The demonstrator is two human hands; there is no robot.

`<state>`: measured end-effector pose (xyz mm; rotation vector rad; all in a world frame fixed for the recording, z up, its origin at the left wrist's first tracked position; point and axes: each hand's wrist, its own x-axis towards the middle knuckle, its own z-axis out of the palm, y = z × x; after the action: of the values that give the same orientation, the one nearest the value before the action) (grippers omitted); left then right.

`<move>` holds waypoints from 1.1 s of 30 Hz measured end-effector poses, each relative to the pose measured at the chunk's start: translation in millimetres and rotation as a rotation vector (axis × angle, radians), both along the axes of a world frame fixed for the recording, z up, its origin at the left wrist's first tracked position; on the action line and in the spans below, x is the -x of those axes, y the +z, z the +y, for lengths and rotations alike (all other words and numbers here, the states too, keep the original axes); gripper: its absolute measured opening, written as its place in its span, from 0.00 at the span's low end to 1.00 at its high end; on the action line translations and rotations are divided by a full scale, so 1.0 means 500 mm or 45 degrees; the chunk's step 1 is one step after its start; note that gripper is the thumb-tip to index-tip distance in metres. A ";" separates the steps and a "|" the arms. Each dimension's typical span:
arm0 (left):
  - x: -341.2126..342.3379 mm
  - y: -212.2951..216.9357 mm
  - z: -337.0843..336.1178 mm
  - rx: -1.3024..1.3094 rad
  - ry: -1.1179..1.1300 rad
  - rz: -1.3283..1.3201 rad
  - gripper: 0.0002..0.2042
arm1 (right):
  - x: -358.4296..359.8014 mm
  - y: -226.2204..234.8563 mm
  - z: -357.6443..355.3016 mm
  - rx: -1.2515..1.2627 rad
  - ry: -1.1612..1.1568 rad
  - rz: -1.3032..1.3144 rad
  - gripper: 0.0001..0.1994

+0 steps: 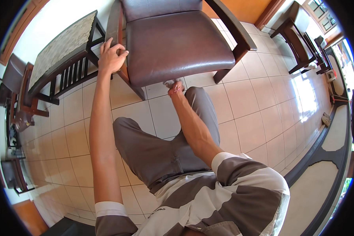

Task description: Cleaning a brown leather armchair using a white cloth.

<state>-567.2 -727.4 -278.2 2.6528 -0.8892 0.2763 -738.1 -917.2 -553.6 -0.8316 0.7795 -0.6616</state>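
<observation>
Trouble here would most likely come from the chair [177,43] shifting: your weight looks to be leaning forward onto its wooden armrest [115,27], and on smooth floor tiles [255,114] the legs could slide away from you if you push harder. Your reach under the seat is also blind from this angle, so you could scrape your knuckles on the underside of the frame, or lose whatever you have there.

Your left hand [112,57] rests on the front end of that armrest, fingers spread and curled loosely over the wood, thumb toward the brown cushion. It is a bracing hold more than a tight grip.

Your right hand [176,86] is down at the front lower edge of the seat, just above your knee [196,96]. Most of it is tucked under the cushion's rim, and something pale shows at the fingertips, perhaps a cloth, though it is too small to name. You cannot tell from here whether that hand is clenched or slack.

The chair stands directly ahead of you, with a slatted side table [63,51] just to its left.
</observation>
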 end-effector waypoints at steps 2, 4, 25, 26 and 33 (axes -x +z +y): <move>-0.001 -0.002 0.002 -0.030 -0.013 -0.030 0.13 | -0.003 0.010 -0.102 -0.319 -0.137 -0.222 0.06; 0.003 -0.002 0.004 -0.034 -0.019 -0.042 0.13 | 0.003 0.017 -0.205 -0.414 -0.275 -0.318 0.04; 0.035 0.023 -0.011 0.090 0.217 0.088 0.32 | 0.292 0.417 -0.274 0.725 -0.370 -0.149 0.16; 0.039 0.023 -0.011 0.153 0.301 0.120 0.36 | 0.247 0.459 -0.244 0.910 -0.302 -0.169 0.16; 0.035 0.031 -0.011 0.240 0.389 0.338 0.50 | -0.182 0.686 -0.069 1.658 0.097 -0.329 0.14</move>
<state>-584.6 -733.1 -262.7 2.5620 -0.3560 0.0700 -647.4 -951.5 -210.6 -1.8790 -0.0224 -1.1882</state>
